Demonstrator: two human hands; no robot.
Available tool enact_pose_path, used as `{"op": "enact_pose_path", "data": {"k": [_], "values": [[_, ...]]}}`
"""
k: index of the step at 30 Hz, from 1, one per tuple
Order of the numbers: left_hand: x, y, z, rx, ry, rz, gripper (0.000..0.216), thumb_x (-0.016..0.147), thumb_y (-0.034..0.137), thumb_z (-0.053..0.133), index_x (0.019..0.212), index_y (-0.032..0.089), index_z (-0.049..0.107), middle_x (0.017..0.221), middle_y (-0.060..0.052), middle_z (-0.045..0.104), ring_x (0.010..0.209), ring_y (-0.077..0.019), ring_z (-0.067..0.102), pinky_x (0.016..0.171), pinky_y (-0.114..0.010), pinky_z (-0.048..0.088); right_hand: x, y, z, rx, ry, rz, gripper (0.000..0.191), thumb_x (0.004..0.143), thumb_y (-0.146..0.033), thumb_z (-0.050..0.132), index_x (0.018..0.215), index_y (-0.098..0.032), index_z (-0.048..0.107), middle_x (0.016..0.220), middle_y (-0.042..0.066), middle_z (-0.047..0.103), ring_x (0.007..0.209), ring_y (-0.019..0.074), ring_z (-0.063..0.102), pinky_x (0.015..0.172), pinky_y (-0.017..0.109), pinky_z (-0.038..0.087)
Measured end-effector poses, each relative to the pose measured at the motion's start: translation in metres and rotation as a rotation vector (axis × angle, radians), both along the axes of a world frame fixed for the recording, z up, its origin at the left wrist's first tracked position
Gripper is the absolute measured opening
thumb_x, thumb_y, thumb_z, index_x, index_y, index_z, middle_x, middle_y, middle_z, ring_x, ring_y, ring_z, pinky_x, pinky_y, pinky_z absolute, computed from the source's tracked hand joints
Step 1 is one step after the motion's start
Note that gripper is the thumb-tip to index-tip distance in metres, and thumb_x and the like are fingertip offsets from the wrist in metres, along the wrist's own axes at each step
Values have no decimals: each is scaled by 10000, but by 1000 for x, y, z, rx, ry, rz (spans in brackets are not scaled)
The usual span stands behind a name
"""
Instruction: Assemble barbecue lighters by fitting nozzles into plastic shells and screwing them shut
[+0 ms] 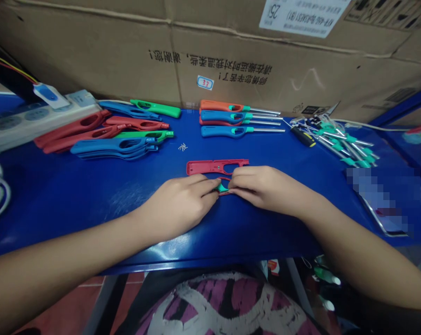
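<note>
Blue table [255,235], close handwork

Left hand [182,204] at nine, right hand [271,188] at three, pinching narrowly. Just beyond, at twelve, a red half-shell [203,167] lies lengthwise nine-to-three; between both hands, gripped red casing [225,178]; green piece [222,188] nearer left.

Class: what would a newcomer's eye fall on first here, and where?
First, the left hand and right hand, together holding a red-and-teal piece over the blue table. Behind stands a big cardboard box, its printing upside down. Coloured casings crowd the left; metal-tipped teal parts are heaped at the right.
</note>
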State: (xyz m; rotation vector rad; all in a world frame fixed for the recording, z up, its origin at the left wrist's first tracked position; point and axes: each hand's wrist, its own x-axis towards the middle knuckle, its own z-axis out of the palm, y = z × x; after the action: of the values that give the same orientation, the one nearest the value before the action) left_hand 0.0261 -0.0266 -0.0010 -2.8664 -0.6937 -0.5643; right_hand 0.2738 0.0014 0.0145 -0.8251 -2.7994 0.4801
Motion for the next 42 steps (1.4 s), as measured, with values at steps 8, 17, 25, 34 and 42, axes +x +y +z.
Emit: {"op": "enact_pose_path", "data": {"k": [8, 17, 25, 34, 42], "values": [[0, 1, -2, -16, -13, 15, 255, 1014, 182, 504, 1010, 126, 753, 1104, -113, 761, 936, -244, 722, 787, -366, 634, -1, 1, -1, -36, 43, 0, 204, 1028, -206, 492, 928, -165, 665, 894, 54, 647, 813, 162, 604, 755, 277, 465], [1, 1, -1, -21, -20, 30, 250, 1009, 181, 508, 987, 130, 752, 1089, -107, 764, 909, -240, 723, 769, -355, 627, -2, 3, -2, -116, 155, -36, 149, 986, -170, 579, 899, -165, 699, 875, 51, 692, 810, 156, 645, 763, 277, 477], [1, 1, -2, -41, -43, 19, 232, 1003, 176, 524, 986, 116, 748, 1071, -123, 765, 920, -259, 726, 759, -380, 635, -3, 3, -1, -138, 176, -54, 136, 968, -153, 609, 878, -155, 710, 852, 42, 691, 789, 142, 640, 747, 259, 468], [0, 0, -2, -20, -52, 21, 204, 997, 173, 547, 1029, 119, 741, 1134, -107, 764, 954, -244, 734, 811, -367, 633, -4, -1, 3, -73, 41, -70, 169, 991, -186, 577, 894, -146, 710, 887, 58, 685, 828, 170, 655, 775, 288, 479], [1, 3, -4, -39, -99, 2, 225, 1004, 188, 552, 1056, 145, 766, 1153, -79, 772, 989, -242, 732, 837, -381, 636, -6, -3, 2, -37, 13, -69, 179, 996, -181, 558, 893, -132, 696, 884, 62, 667, 819, 173, 641, 766, 290, 476]]}}
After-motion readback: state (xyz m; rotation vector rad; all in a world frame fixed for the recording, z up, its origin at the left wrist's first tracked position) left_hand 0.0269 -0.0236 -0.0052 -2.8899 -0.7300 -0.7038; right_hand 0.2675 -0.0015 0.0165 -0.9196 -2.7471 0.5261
